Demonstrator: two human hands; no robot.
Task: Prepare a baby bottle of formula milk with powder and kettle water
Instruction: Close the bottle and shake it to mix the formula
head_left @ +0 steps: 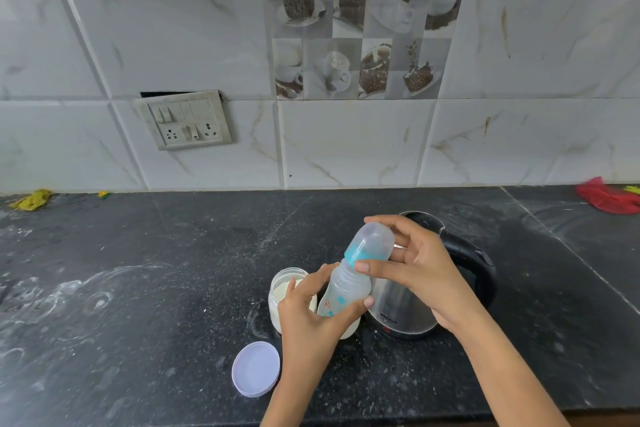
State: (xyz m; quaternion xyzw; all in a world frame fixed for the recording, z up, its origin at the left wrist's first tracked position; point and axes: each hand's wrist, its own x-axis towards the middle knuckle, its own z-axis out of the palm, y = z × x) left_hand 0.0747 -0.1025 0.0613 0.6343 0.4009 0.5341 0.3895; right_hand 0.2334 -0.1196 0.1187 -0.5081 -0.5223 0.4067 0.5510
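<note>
Tiled wall behind, with a switchboard set into it at left. Black counter below, dusted with white smears. Steel kettle with black handle, standing right of centre, lid open. Red cloth at far right edge, yellow rag at far left. Right hand curled round the bottle's clear cap, thumb and fingertips pinching it. Left hand wrapped round the lower body of the bottle, held tilted above the counter, just in front of the kettle. Open jar of white powder just left of the bottle, partly hidden by the left hand. Lid lying flat near the front edge.
</note>
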